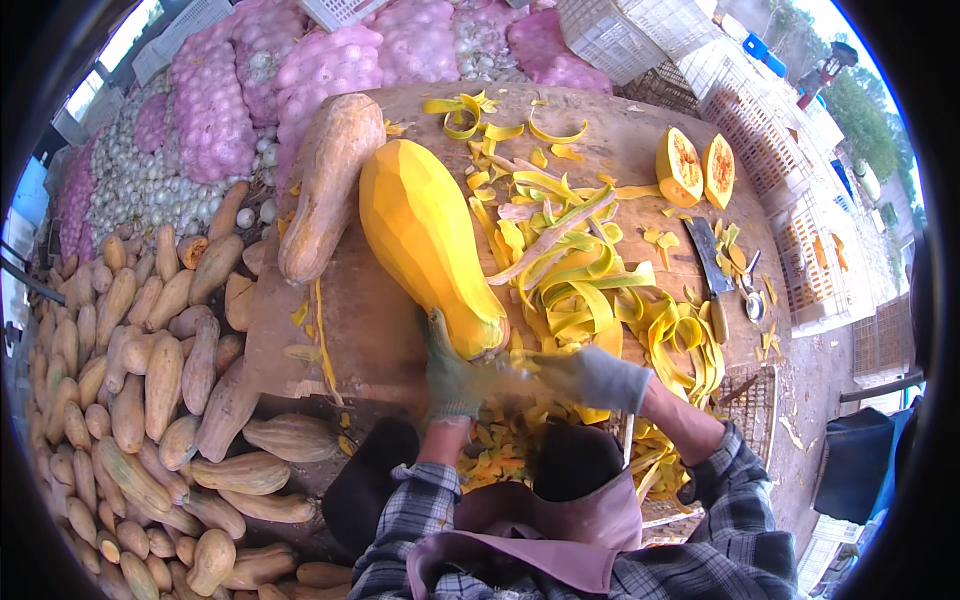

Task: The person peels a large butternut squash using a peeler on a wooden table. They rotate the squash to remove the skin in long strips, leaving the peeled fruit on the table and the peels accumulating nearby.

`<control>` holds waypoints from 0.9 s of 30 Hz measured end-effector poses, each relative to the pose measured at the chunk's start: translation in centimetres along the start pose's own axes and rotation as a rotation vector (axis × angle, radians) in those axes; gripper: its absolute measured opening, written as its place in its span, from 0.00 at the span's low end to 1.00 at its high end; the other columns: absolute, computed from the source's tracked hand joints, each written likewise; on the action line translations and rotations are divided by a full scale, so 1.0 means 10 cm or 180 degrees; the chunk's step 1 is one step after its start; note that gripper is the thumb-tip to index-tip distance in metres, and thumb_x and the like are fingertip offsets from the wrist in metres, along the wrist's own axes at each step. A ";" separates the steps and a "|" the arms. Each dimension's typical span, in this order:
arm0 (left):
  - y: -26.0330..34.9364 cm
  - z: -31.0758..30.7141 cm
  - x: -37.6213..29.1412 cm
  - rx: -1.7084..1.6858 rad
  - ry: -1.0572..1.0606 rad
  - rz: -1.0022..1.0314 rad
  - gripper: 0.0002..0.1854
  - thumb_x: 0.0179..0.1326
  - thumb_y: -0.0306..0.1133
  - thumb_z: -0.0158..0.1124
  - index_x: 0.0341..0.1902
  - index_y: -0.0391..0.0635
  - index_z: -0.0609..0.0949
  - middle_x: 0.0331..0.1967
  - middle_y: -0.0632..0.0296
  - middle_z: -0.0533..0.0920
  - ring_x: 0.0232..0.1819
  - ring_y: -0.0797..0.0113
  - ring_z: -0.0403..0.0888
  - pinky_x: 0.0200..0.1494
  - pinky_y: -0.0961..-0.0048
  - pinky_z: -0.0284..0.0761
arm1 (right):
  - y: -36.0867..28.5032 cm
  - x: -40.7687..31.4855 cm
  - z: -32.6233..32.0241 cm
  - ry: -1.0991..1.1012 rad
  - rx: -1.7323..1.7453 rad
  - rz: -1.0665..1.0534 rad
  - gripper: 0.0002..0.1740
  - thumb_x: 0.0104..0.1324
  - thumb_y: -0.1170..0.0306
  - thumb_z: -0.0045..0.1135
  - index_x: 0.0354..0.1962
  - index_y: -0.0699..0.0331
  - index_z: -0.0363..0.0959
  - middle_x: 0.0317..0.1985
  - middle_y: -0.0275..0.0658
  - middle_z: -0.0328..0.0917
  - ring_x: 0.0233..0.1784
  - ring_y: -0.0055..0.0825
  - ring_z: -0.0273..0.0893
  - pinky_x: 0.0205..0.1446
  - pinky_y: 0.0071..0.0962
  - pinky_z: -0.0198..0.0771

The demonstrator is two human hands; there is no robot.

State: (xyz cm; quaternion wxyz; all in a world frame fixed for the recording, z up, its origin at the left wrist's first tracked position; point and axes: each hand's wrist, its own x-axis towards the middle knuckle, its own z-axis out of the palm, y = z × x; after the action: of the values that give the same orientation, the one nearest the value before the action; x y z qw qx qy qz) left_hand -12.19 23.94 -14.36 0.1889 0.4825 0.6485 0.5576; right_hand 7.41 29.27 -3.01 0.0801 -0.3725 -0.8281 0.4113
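A large, mostly peeled yellow squash lies on the wooden table, its narrow end towards me. My left hand, in a greenish glove, grips that near end with the thumb up along its side. Close by on the right, my right hand in a grey glove is closed around a small tool, too blurred to name surely. An unpeeled tan squash rests beside the peeled one at the left. Long curled peel strips are heaped to the right.
Two cut squash pieces, a cleaver and a metal spoon lie at the table's right. Unpeeled squashes cover the ground at left. Net bags of onions stand behind; stacked plastic crates stand right. Peelings lie below the table edge.
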 end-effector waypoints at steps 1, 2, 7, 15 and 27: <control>0.00 0.02 0.02 -0.0790 0.0025 -0.0413 0.60 0.37 0.48 0.83 0.70 0.34 0.59 0.66 0.33 0.66 0.66 0.35 0.68 0.67 0.53 0.68 | -0.04 -0.12 -0.03 0.0070 -0.0180 -0.0535 0.25 0.72 0.60 0.49 0.62 0.62 0.68 0.21 0.54 0.77 0.25 0.52 0.79 0.30 0.43 0.73; 0.00 0.03 0.02 -0.0844 0.0027 -0.0490 0.60 0.37 0.48 0.84 0.70 0.34 0.58 0.66 0.33 0.66 0.66 0.36 0.67 0.67 0.52 0.67 | -0.08 -0.12 -0.09 -0.0041 -0.0347 -0.0421 0.25 0.71 0.60 0.50 0.62 0.62 0.68 0.21 0.53 0.77 0.25 0.52 0.79 0.30 0.43 0.73; 0.05 -0.03 -0.01 0.0896 0.0157 0.0396 0.62 0.37 0.43 0.85 0.72 0.41 0.54 0.67 0.45 0.62 0.67 0.48 0.66 0.70 0.56 0.63 | -0.43 0.83 -0.11 0.1639 -0.0793 -0.0357 0.30 0.70 0.55 0.48 0.64 0.64 0.64 0.20 0.50 0.78 0.25 0.51 0.79 0.30 0.46 0.74; 0.08 -0.07 0.03 0.0994 -0.0076 0.0243 0.60 0.41 0.48 0.83 0.72 0.38 0.56 0.69 0.34 0.60 0.66 0.38 0.68 0.62 0.57 0.73 | -0.44 0.60 0.16 0.0604 -0.1156 0.0168 0.33 0.72 0.53 0.44 0.66 0.67 0.59 0.26 0.57 0.79 0.29 0.54 0.80 0.33 0.50 0.75; 0.06 -0.04 0.03 0.0988 0.0091 0.0438 0.65 0.33 0.37 0.86 0.74 0.43 0.52 0.68 0.41 0.61 0.68 0.42 0.65 0.70 0.54 0.63 | -0.20 2.30 -0.89 0.0660 0.0781 0.1098 0.26 0.73 0.47 0.48 0.37 0.64 0.76 0.21 0.30 0.70 0.19 0.20 0.66 0.22 0.25 0.62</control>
State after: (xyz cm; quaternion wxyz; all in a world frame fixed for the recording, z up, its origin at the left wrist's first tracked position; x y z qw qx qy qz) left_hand -12.39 23.95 -13.65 0.0643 0.5412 0.6949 0.4692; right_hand -6.17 49.74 0.25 0.1379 -0.5362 -0.6833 0.4760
